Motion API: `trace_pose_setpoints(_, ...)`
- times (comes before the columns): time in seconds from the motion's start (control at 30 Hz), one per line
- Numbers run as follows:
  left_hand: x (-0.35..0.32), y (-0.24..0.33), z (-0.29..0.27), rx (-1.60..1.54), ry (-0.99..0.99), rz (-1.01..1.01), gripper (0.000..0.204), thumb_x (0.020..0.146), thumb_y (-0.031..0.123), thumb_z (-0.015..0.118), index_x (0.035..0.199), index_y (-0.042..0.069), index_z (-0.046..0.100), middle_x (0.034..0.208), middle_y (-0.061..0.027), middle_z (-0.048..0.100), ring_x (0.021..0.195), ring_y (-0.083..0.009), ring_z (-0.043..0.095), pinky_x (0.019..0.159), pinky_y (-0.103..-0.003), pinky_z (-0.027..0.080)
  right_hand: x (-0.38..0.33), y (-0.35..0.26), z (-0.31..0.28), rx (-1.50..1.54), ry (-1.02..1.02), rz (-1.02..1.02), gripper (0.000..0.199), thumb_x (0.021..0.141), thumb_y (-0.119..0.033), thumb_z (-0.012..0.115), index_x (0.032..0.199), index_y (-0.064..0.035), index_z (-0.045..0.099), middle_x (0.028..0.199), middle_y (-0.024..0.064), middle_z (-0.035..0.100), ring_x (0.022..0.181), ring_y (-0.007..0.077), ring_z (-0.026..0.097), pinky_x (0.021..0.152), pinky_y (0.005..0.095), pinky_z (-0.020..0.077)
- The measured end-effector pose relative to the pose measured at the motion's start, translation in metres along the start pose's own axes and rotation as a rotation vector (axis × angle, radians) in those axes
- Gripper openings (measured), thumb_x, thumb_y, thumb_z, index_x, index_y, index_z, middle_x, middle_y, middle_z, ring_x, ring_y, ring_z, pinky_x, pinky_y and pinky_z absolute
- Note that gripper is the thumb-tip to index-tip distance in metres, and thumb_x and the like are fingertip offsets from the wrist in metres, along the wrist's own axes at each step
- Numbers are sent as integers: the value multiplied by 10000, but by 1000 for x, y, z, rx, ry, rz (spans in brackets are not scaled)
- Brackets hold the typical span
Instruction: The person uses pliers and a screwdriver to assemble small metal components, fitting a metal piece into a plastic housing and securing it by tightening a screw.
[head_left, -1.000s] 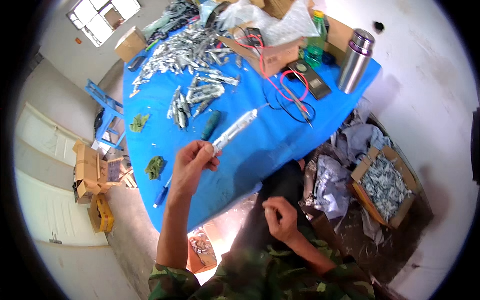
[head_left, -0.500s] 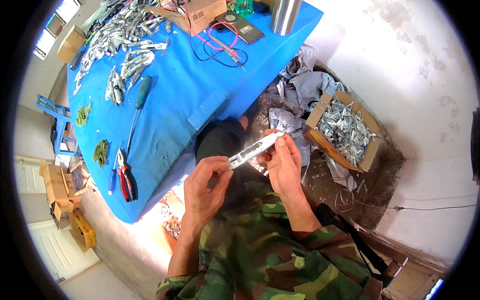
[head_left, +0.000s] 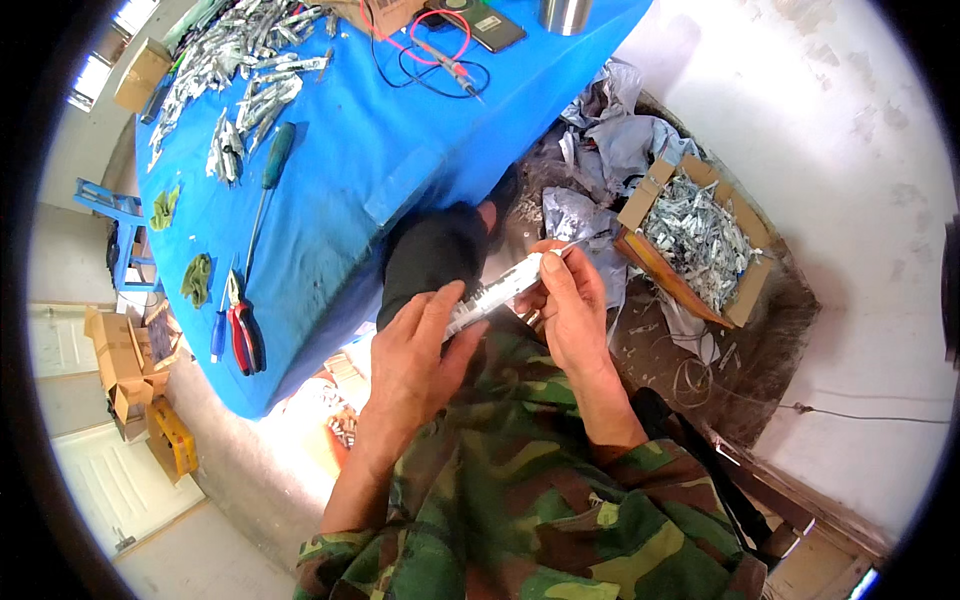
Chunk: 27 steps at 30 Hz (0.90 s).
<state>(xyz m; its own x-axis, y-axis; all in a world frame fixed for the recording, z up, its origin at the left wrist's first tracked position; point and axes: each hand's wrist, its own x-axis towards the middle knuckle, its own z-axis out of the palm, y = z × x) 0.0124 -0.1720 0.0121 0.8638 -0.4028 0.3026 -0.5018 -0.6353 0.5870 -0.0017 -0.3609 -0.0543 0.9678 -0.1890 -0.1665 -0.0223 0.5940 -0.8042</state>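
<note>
A table [head_left: 400,150] under a blue cloth fills the upper left of the frame. To its right, on the floor at centre right, an open cardboard box [head_left: 738,300] holds a heap of small silvery parts. At frame centre both hands meet over the lap. The left hand [head_left: 418,355] comes up from the lower middle, fingers bent and thumb forward, gripping the lower end of a narrow silvery metal strip [head_left: 497,292]. The right hand [head_left: 570,305] curls around the strip's upper end, fingertips pinching it. The strip lies slanted, rising to the right between them. Red-handled pliers [head_left: 243,330] lie at the table's left edge.
</note>
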Motion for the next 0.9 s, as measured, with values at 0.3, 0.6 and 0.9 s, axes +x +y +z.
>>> trace_pose_setpoints(0.3,-1,0,-11,-12,-87,-68,270,848,103,770,1076,11,661,888,-150,658,693,-310,655,577,-375,518,1,-24,8,-875,241,-588,502,890,-175,680,1330,9,522,1178,158,619,1144,281,570,999,435,446)
trace_pose_setpoints(0.6,-2,-7,-23,-131,-254,-70,348,840,207,805,1103,39,651,918,-155,673,701,-348,660,598,-397,523,-7,-41,16,-1225,-519,-691,420,751,-163,740,1151,-71,651,1067,101,618,1052,317,591,1037,499,399)
trace_pose_setpoints(0.9,2,-5,-30,101,-195,209,391,781,193,819,1085,31,634,985,-106,666,836,-325,665,655,-414,551,-12,-28,10,-1267,-508,-572,314,817,-249,774,1062,-92,657,888,72,606,829,308,631,703,423,497)
